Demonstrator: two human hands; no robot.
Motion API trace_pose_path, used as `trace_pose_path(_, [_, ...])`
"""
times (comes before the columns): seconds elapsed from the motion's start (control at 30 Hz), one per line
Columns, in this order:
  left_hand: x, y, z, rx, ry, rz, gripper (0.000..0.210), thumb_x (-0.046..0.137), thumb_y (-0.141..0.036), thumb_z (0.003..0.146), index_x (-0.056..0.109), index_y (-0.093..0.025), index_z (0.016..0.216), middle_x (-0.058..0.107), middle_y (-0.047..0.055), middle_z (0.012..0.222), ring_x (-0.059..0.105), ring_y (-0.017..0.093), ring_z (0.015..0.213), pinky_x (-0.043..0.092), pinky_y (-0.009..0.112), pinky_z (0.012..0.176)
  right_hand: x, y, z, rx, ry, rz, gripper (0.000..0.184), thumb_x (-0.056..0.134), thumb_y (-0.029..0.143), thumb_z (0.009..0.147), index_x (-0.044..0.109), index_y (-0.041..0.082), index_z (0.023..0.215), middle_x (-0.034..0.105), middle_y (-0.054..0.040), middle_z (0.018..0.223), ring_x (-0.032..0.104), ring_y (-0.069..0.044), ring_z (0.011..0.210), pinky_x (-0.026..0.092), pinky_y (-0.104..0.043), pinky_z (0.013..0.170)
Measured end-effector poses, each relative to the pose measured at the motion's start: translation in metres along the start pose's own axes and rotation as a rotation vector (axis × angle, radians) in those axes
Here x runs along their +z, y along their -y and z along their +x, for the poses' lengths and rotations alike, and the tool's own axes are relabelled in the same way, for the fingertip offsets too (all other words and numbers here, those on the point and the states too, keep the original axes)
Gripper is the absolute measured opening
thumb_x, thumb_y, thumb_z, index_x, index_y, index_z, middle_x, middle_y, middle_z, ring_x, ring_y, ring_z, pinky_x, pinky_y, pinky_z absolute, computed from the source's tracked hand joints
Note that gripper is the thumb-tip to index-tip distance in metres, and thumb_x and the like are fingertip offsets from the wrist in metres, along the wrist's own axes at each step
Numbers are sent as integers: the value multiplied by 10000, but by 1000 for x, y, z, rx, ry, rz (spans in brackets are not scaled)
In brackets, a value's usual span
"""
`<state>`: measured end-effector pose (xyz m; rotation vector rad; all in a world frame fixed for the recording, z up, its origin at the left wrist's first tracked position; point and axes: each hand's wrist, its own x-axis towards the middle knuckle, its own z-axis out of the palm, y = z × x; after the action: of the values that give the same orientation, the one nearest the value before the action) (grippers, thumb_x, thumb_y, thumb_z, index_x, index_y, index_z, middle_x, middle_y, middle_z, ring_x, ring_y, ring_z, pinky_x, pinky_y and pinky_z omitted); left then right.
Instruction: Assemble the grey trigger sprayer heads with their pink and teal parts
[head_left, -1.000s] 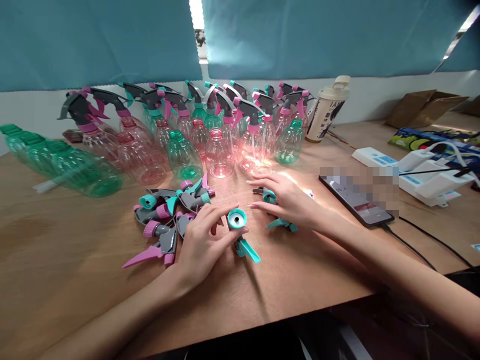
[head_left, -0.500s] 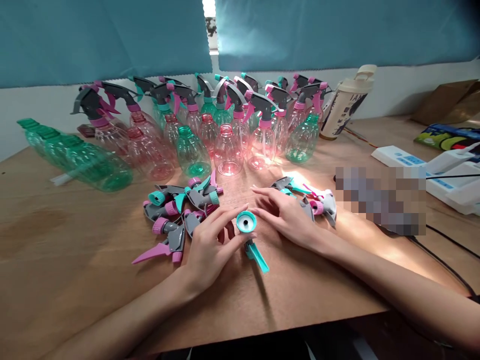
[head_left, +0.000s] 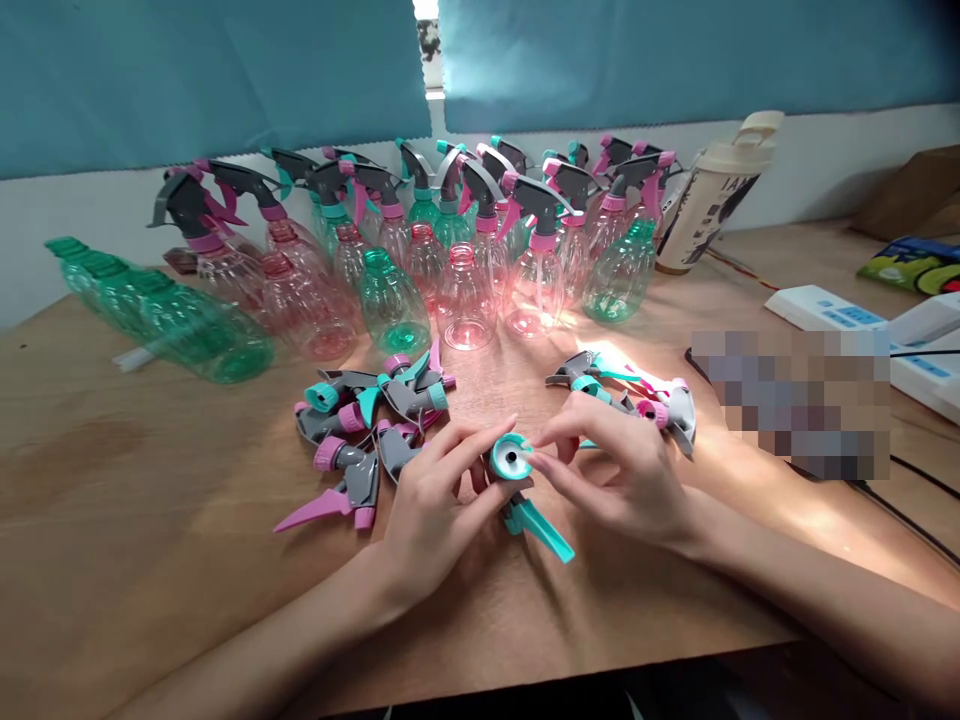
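Note:
My left hand grips a trigger spray head by its teal screw collar, between thumb and fingers. The collar's open underside, white with a dark central hole, faces me, and the teal trigger points down to the right. My right hand is closed in a pinch, thumb and forefinger at the collar's right edge. To the left lies a pile of loose spray heads in grey, pink and teal. A smaller group of spray heads lies just behind my right hand, partly hidden by it.
Behind stand rows of clear pink bottles and green bottles, several topped with spray heads. Some green bottles lean at the left. A cream tumbler, a white power strip and a pixelated object are on the right.
My right hand has come from beside the spray head to its collar, its fingers closing to a pinch. The trigger has swung slightly rightward. The whole view has shifted a little.

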<state>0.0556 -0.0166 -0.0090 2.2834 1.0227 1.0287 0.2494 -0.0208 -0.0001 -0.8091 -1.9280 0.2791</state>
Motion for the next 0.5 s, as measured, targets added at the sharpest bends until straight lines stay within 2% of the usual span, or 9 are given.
trace_pose_path(0.1, [-2, 1, -1, 76, -38, 22, 414, 625, -144, 861, 547, -217, 1262, 551, 4, 945, 479, 50, 597, 464, 172, 549, 1, 1, 0, -146, 25, -139, 56, 607, 154, 845, 617, 134, 897, 549, 8, 600, 497, -125, 557, 406, -268, 528])
trace_pose_path(0.2, [-4, 0, 0, 108, -52, 64, 430, 621, -115, 854, 538, -203, 1267, 542, 4, 945, 475, 48, 599, 481, 168, 567, 1, 0, -1, -215, 40, -281, 134, 650, 201, 831, 634, 119, 934, 577, -2, 585, 488, -146, 542, 381, -293, 519])
trace_pose_path(0.33, [-5, -1, 1, 159, -87, 127, 418, 623, -121, 853, 538, -190, 1257, 552, 5, 928, 490, 54, 612, 501, 162, 579, 2, 2, -4, -183, 40, -267, 225, 653, 270, 847, 653, 75, 959, 556, 8, 543, 464, -123, 490, 370, -273, 492])
trace_pose_path(0.5, [-4, -3, 0, 193, -93, 192, 383, 588, -129, 877, 535, -180, 1253, 582, 17, 918, 515, 59, 610, 507, 152, 555, 7, 11, -11, -49, 10, -179, 254, 601, 291, 889, 654, 63, 989, 519, 39, 510, 433, -78, 426, 369, -228, 472])
